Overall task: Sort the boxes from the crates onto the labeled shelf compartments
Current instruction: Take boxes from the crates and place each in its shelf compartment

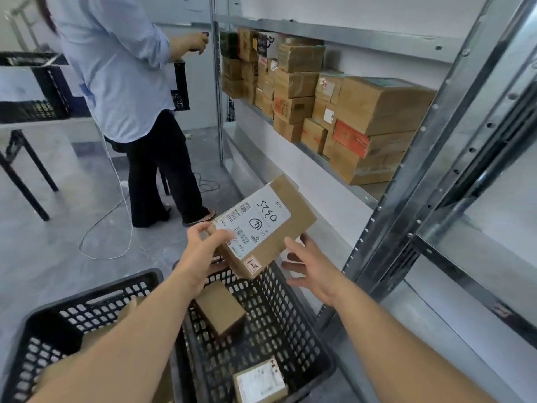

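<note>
Box (286,209) is at centre, a touch toward 6 o'clock, held in the air above the crates, tilted, w/ its white shipping label facing up and a small red-edged sticker at its near corner. Left hand (203,253) grips it from the box's 8 o'clock: thumb pressed on top at the label's edge, other fingers curled underneath. Right hand (315,270) sits at the box's 5 o'clock, palm turned toward it, fingers spread and relaxed. Can't tell if the fingertips touch the box edge.

Right crate (276,301), black mesh, is at 6 o'clock, directly under the box. Inside: a plain brown box (222,311) near its far end and a small labelled box (260,382) at the near end. Left crate (43,353) at 7 o'clock touches it side by side. It holds cardboard too, mostly hidden by the left forearm.

Shelf (348,36), grey metal, runs from 12 to 4 o'clock. Stacked boxes (319,97) fill one level at 1–2 o'clock, some w/ small stickers.

At 10–11 o'clock another person (116,68) in a light-blue shirt stands w/ back turned, a black crate (181,85) at the hip. Table (26,152) at 9 o'clock carries more black crates. White cable (110,228) loops on the floor at 8 o'clock.
</note>
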`<state>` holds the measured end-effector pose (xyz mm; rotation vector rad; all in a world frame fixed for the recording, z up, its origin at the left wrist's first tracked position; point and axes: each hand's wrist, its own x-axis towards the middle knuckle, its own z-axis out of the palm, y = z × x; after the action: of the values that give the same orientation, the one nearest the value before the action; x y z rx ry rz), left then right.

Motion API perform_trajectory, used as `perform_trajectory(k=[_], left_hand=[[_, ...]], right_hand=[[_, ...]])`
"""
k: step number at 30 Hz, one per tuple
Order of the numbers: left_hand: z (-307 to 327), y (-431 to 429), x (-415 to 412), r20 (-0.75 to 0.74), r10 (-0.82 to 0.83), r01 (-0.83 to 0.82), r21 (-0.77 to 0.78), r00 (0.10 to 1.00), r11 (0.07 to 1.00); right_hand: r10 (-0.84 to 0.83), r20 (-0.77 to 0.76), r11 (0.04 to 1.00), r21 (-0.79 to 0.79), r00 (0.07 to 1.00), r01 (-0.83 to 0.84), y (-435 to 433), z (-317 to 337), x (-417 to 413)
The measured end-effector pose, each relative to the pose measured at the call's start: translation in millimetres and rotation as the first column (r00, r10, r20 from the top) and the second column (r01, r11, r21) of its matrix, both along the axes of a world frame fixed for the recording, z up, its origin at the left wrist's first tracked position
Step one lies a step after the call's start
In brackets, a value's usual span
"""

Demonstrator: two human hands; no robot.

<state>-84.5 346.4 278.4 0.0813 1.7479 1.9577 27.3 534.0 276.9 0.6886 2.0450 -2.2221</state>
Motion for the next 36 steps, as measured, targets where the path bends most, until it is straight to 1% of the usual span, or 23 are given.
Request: perform_trajectory(k=[2,4,6,7,8,10,12,15,17,19,20,22,23,24,25,26,27,29,31,33,36], left_hand=[[4.7,-1.4,-4.4,-0.047,-0.03,0.03,-0.02,0.998,0.999],[10.8,0.3,-6.4,-0.106,-0.095,0.09,-0.053,0.99,0.995],[20.3,4.7,-4.8,-0.164,-0.199,0.187,-0.085,0.966,0.979],[24.8,7.6,-3.7,-0.184,-0.264,0.248,-0.105,0.947,0.963],[28.8,11.6,-2.1,-0.203,-0.33,0.309,-0.132,0.922,0.942],[36.6,20.8,2.6,-0.214,-0.463,0.427,-0.194,0.86,0.883],[44.0,32.1,8.8,-0.201,-0.572,0.535,-0.212,0.795,0.818],[52.8,52.1,15.9,-0.209,-0.705,0.665,-0.236,0.677,0.708],[57.6,65.5,21.5,-0.213,-0.769,0.721,-0.268,0.602,0.639],[61.3,77.6,26.1,-0.212,-0.79,0.737,-0.284,0.576,0.613],[63.4,83.1,28.1,-0.228,-0.775,0.722,-0.282,0.589,0.632],[68.2,92.8,32.9,-0.302,-0.693,0.647,-0.249,0.655,0.72],[69.7,97.6,36.0,-0.328,-0.636,0.605,-0.203,0.698,0.77],[70.5,102.5,40.5,-0.335,-0.591,0.578,-0.15,0.734,0.802],[70.3,107.9,46.6,-0.329,-0.575,0.576,-0.106,0.749,0.811],[68.9,113.7,55.3,-0.323,-0.589,0.598,-0.082,0.74,0.797],[66.3,120.5,65.0,-0.316,-0.627,0.638,-0.083,0.712,0.766],[60.8,136.2,88.3,-0.297,-0.722,0.729,-0.108,0.625,0.676],[58.3,152.4,111.9,-0.289,-0.788,0.799,-0.109,0.544,0.591],[60.8,166.3,132.6,-0.31,-0.812,0.83,-0.108,0.495,0.547],[67.7,179.2,161.4,-0.33,-0.829,0.859,-0.093,0.451,0.504]], right_hand=[[-0.073,-0.021,0.997,0.033,0.997,0.074,14.3,3.5,8.9],[-0.143,-0.037,0.985,0.093,0.989,0.146,27.3,8.0,17.6],[-0.141,-0.054,0.973,0.178,0.989,0.148,38.7,14.8,27.7],[-0.093,-0.055,0.967,0.234,0.994,0.103,43.9,19.0,33.3],[-0.011,-0.041,0.954,0.3,0.999,0.023,47.6,24.9,39.6],[0.177,0.044,0.896,0.406,0.983,-0.179,51.6,36.7,51.6],[0.285,0.131,0.855,0.414,0.949,-0.314,53.0,44.8,62.6],[0.315,0.218,0.851,0.367,0.924,-0.376,56.0,50.3,81.3],[0.293,0.234,0.866,0.345,0.927,-0.361,60.2,50.8,96.4],[0.236,0.219,0.885,0.353,0.947,-0.302,67.1,50.8,112.2],[0.194,0.201,0.894,0.366,0.96,-0.257,70.5,52.0,120.2],[0.085,0.131,0.921,0.369,0.988,-0.129,79.7,54.4,136.4],[0.013,0.077,0.938,0.344,0.997,-0.039,84.1,55.4,144.6],[-0.073,0.016,0.949,0.309,0.997,0.064,88.1,56.1,152.8],[-0.162,-0.047,0.949,0.268,0.986,0.168,91.9,56.2,160.9],[-0.244,-0.108,0.938,0.224,0.964,0.263,94.8,56.7,168.9],[-0.314,-0.163,0.923,0.179,0.935,0.341,96.9,57.6,176.5],[-0.416,-0.244,0.884,0.117,0.876,0.452,99.3,60.9,192.4],[-0.481,-0.288,0.846,0.094,0.828,0.524,100.4,66.3,212.7],[-0.498,-0.297,0.825,0.129,0.815,0.551,100.9,72.6,239.4],[-0.46,-0.26,0.818,0.248,0.849,0.519,98.3,84.3,283.5]])
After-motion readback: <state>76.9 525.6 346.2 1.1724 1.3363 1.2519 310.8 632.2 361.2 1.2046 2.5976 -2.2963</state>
